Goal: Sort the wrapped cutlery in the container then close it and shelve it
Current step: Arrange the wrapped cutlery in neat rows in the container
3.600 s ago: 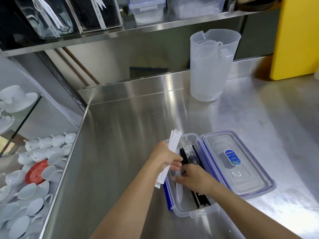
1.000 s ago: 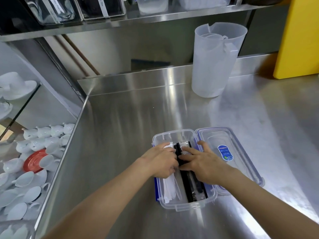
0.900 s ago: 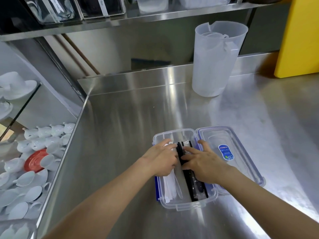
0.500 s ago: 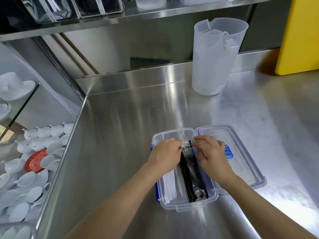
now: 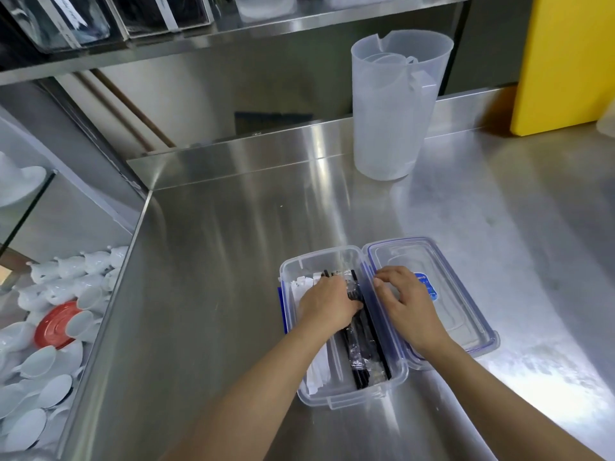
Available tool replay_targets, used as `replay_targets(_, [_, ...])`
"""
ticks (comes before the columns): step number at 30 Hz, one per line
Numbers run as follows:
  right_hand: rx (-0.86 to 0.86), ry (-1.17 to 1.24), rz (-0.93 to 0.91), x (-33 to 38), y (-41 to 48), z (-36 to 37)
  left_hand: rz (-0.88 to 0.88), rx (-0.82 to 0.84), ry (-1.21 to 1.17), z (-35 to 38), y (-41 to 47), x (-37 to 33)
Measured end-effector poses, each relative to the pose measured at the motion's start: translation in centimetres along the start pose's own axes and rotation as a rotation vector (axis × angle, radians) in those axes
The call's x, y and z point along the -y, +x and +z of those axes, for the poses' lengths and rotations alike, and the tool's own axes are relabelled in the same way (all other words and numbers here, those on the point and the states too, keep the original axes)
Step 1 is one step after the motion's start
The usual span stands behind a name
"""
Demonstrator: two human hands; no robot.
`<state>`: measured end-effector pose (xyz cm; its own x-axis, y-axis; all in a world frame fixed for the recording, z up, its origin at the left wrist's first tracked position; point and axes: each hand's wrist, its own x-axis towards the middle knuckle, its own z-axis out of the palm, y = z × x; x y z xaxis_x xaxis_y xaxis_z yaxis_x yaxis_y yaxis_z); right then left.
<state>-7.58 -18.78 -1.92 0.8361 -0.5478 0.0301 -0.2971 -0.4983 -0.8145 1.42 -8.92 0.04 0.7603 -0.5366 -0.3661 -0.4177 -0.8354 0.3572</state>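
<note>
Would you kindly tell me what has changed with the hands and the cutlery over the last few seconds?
The white wrapped cutlery that the left hand held above the container now lies inside along its left side. The right hand has left the black wrapped cutlery and moved right onto the lid; the left hand now presses on the black pieces. The container, the open lid and the pitcher kept their places.

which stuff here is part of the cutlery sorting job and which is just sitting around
Job: container, its lid, black wrapped cutlery, white wrapped cutlery, left hand, right hand.

Lying about: plastic jug, white cups, red saucer.
</note>
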Motion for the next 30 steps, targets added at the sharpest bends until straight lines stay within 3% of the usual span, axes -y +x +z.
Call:
replay_targets(4, [0.006, -0.011, -0.028, -0.1, 0.0, -0.1, -0.076, 0.078, -0.137, -0.4, 0.6, 0.2])
replay_targets(7, [0.010, 0.015, -0.015, 0.0, -0.2, -0.2, -0.084, 0.048, -0.267, -1.7, 0.9, 0.5])
replay_targets(11, [-0.104, 0.041, -0.101, 1.2, -0.6, -1.0, -0.038, -0.018, -0.778, -4.5, 0.5, 0.9])
replay_targets(15, [0.068, 0.023, -0.175, 3.6, 0.0, -0.9, -0.024, 0.009, -1.033, -5.6, -0.2, 0.2])
replay_targets(18, [0.089, 0.084, -0.147, 4.4, 0.7, -0.4, 0.037, 0.046, -1.102, -5.2, -0.2, -0.4])
replay_targets(21, [0.012, 0.159, -0.055, 4.8, 1.3, -0.7, 0.143, 0.082, -1.010, -4.9, 0.1, -0.2])
replay_targets(23, [-0.063, 0.157, 0.026, 4.6, 1.5, -1.3, 0.135, 0.023, -0.835, -4.3, 0.8, 0.7])
replay_targets(26, [-0.043, 0.160, 0.100, 3.7, 1.7, -2.0, 0.088, -0.120, -0.257, -2.6, 1.8, 1.9])
replay_targets(30, [0.018, 0.153, 0.156, 2.7, 1.4, -1.9, 0.061, -0.096, 0.236, -0.3, 2.0, 1.5])
